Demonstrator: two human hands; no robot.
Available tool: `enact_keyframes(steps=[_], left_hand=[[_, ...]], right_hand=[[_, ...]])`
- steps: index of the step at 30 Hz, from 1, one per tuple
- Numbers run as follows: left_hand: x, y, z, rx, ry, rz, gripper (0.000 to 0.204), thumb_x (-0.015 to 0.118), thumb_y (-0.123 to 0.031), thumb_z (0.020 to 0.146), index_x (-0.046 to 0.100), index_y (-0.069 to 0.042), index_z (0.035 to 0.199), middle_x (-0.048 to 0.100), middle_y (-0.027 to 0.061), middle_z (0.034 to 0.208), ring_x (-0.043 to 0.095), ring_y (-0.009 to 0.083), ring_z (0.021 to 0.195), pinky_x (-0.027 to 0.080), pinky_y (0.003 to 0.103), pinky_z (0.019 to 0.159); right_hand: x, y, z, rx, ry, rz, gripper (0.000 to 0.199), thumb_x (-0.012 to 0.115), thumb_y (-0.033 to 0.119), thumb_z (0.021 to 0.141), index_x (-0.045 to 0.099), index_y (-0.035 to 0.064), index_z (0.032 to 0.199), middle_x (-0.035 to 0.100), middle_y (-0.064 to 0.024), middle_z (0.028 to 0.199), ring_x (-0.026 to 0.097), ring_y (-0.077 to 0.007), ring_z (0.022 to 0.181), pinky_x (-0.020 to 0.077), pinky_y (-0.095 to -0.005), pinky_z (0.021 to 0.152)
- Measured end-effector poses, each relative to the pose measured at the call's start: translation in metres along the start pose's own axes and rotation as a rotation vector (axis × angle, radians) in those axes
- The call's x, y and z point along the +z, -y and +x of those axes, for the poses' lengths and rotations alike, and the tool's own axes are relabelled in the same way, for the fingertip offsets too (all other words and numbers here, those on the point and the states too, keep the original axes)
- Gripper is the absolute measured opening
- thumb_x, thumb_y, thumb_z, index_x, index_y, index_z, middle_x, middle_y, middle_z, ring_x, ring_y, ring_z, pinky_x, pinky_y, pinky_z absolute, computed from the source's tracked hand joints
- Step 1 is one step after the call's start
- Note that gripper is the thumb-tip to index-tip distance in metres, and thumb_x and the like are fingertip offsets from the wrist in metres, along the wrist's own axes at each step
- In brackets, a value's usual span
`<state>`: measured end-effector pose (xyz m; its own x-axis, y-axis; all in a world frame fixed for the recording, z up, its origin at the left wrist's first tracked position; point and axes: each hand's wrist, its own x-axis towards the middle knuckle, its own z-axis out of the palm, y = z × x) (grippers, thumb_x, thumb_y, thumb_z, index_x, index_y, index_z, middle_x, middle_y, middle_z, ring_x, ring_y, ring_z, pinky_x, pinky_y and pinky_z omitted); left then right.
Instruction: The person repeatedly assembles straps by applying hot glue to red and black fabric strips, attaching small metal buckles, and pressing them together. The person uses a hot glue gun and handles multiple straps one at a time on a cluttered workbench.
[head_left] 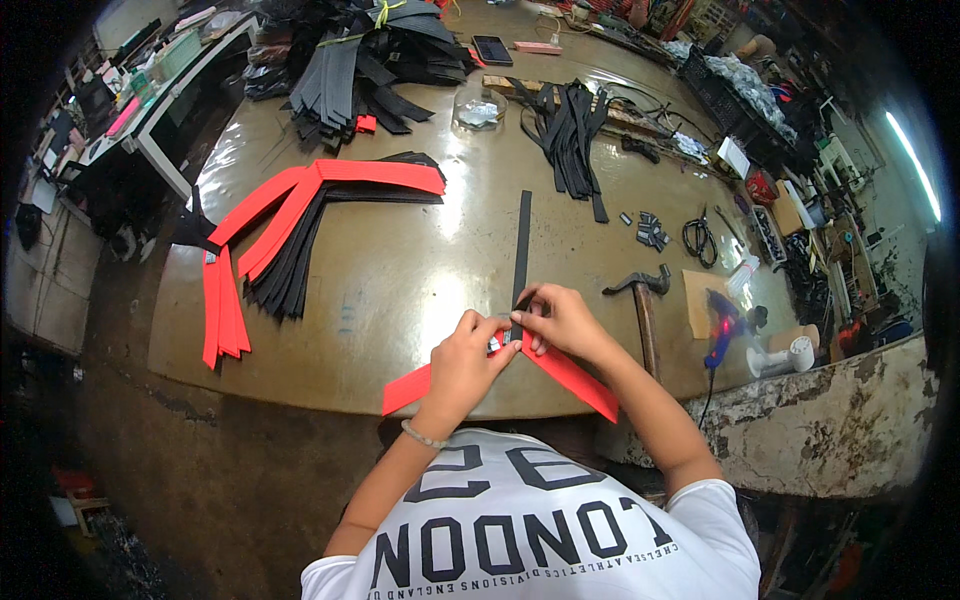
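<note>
A wide red strip (572,378) lies bent in a V at the table's near edge, its two ends pointing toward me. Over its bend runs a narrow black strap (523,235), whose long end stretches straight away across the table. My left hand (466,358) is closed on the red strip beside the bend, thumb against the strap. With fingers pinched together, my right hand (560,318) grips the black strap just above the bend. My fingers partly hide the crossing, where a small pale patch shows.
Red and black strips (310,200) lie fanned at left; a black strap bundle (575,130) lies farther back. To the right are a hammer (645,310), small metal pieces (652,230), scissors (700,238) and a blue-handled tool (718,345). A glass dish (480,108) and phone (492,50) sit far back.
</note>
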<state>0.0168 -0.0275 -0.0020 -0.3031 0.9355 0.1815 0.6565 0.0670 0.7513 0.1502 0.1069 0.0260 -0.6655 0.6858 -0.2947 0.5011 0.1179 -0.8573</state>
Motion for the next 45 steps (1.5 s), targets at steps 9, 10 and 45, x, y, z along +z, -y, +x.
enact_keyframes(steps=[9,10,45], left_hand=[[0.0,0.001,-0.002,0.09,-0.034,0.038,0.026,0.068,-0.02,0.087,0.07,-0.017,0.113,0.057,0.0069,0.087,0.061,0.0228,0.067,0.05,0.036,0.06],[0.0,0.005,-0.002,0.065,-0.036,-0.032,0.026,0.067,-0.018,0.087,0.071,-0.016,0.112,0.057,0.0069,0.089,0.062,0.0231,0.067,0.05,0.036,0.06],[-0.013,0.008,-0.015,0.162,-0.069,0.129,0.021,0.069,-0.018,0.086,0.068,-0.002,0.099,0.057,0.0112,0.09,0.061,0.0247,0.066,0.051,0.036,0.062]], right_hand=[[0.028,-0.029,-0.054,-0.559,-0.307,-0.523,0.028,0.057,0.003,0.087,0.058,-0.0007,0.115,0.057,-0.0189,0.115,0.057,-0.0374,0.1,0.0481,-0.0449,0.084],[0.034,-0.034,-0.063,-0.705,-0.274,-0.61,0.036,0.056,0.002,0.084,0.058,0.0001,0.12,0.056,-0.0177,0.121,0.055,-0.0361,0.104,0.0472,-0.0442,0.088],[0.009,-0.024,-0.095,0.082,-0.493,-0.519,0.037,0.047,0.039,0.099,0.055,0.0031,0.102,0.064,-0.0269,0.086,0.061,-0.0498,0.081,0.0486,-0.0567,0.07]])
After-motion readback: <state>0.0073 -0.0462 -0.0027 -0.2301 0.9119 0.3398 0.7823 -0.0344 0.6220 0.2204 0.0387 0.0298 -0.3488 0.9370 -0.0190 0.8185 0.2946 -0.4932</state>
